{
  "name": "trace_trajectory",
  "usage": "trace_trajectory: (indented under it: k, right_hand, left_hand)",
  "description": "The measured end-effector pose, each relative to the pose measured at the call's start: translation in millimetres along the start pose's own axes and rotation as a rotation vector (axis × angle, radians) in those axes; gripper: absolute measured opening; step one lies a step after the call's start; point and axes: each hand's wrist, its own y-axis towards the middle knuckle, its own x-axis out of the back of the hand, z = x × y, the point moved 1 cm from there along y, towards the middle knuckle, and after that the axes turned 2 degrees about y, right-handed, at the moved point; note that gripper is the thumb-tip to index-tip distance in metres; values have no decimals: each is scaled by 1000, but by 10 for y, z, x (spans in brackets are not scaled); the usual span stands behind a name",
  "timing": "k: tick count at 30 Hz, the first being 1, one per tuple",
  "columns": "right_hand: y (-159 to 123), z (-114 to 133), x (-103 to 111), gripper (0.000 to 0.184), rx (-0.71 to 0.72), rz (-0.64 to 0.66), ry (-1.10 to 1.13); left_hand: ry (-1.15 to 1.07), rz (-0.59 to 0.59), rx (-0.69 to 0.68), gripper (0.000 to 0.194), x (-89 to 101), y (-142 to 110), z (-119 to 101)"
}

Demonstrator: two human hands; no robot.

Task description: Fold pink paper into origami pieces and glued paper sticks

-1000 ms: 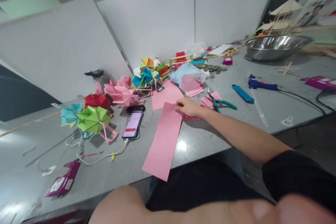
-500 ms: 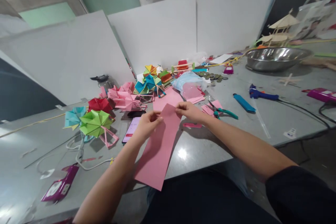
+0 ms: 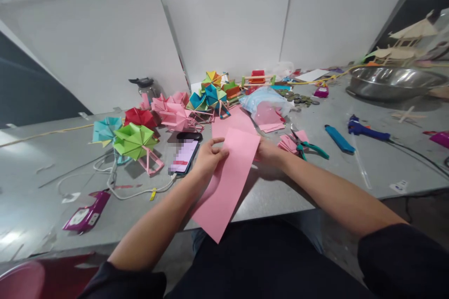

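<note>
The left hand (image 3: 210, 158) and right hand (image 3: 269, 153) hold a pink strip (image 3: 229, 180) by its far end, one at each side. Left of it lies a phone (image 3: 184, 156) (cable plugged in); to the right, pliers (image 3: 308, 145) rest on pink scraps (image 3: 288, 143).

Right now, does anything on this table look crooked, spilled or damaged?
Nothing clearly spilled or damaged. Mildly odd: the pliers lie slanted across messy pink slips, the coins are scattered loose, and the pink strip overhangs the near edge of the table.
</note>
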Motion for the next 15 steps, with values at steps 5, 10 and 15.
trace_trajectory:
  k: [5,10,15]
  right_hand:
    - [42,-26,99,63,53,-61,-92]
    - [-44,34,61,64,134,-53,-207]
    - [-97,-57,-153,44,205,-165,-393]
  left_hand:
    - [124,-404,-311,47,118,-39,-178]
    - [162,-686,-487,25,220,-9,-205]
    - [204,-699,-671,38,164,32,-123]
